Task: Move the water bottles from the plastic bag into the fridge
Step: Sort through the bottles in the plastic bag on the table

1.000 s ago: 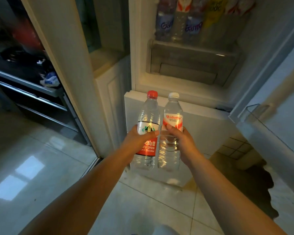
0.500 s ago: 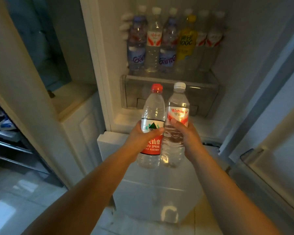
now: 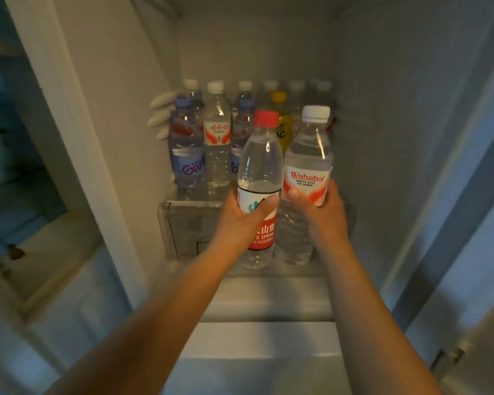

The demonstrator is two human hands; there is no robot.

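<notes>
Both arms have stretched farther forward since a moment ago, carrying the bottles up to the open white fridge (image 3: 397, 138). Left hand (image 3: 240, 220) wraps the clear red-capped bottle (image 3: 259, 178); right hand (image 3: 320, 212) clasps the clear white-capped Wahaha bottle (image 3: 307, 166). Both bottles stand upright, touching, in front of the shelf's stocked bottles (image 3: 216, 138).

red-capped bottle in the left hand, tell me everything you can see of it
The red-capped water bottle is clear ribbed plastic, looks full, cap screwed on. Its label is white with a green emblem above and red with white characters and "SPRING" below. It is held upright in front of the open fridge shelf, the left hand in a full grip around the label, thumb across the front. Its right side sits against the white-capped Wahaha bottle, held by the right hand.
</notes>
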